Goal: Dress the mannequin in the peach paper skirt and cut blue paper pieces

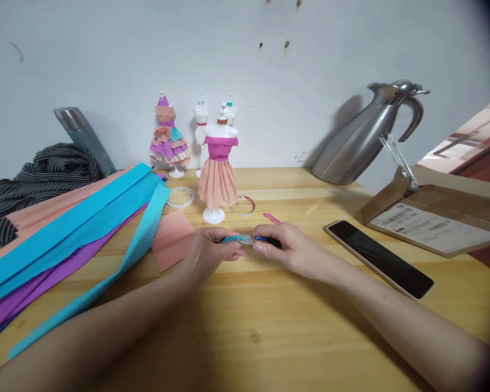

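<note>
My left hand (212, 247) is closed, pinching a small folded strip of blue crepe paper (231, 238) between thumb and fingers. Opposite it, my right hand (283, 247) grips what look like small scissors (262, 239) with a blue and black handle; their metal blades meet the end of the strip. Just beyond the hands stands a mini mannequin (218, 155) dressed in a magenta top and a pleated peach skirt. A peach paper piece (172, 239) lies beside my left wrist, and a pink pointed tool (271, 218) lies behind my right hand.
Long crepe paper strips (65, 234) cover the left side. A dressed mannequin (169, 133) and bare ones stand near the wall. Tape rolls (180, 197) lie close by. A phone (379, 256), a cardboard box (441, 212) and a steel jug (361, 136) are at right.
</note>
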`<act>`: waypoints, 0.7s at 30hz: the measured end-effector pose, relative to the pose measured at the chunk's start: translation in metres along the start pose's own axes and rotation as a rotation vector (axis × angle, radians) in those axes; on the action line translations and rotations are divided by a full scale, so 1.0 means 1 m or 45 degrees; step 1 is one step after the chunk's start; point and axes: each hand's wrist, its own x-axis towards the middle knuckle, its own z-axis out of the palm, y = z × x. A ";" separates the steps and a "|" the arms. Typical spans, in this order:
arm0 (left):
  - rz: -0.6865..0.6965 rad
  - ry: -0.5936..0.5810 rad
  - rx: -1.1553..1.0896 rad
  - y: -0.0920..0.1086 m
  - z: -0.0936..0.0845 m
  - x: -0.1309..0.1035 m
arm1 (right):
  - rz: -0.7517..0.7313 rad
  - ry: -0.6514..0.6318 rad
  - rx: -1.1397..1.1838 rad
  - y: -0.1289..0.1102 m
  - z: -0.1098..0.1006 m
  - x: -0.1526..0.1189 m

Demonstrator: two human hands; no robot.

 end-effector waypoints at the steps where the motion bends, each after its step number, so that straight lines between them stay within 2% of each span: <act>1: 0.004 -0.001 0.005 0.000 0.000 0.000 | 0.009 0.000 -0.008 -0.001 0.000 0.000; 21: 0.003 0.037 -0.002 -0.002 0.001 0.001 | 0.027 -0.016 -0.033 -0.002 0.000 0.000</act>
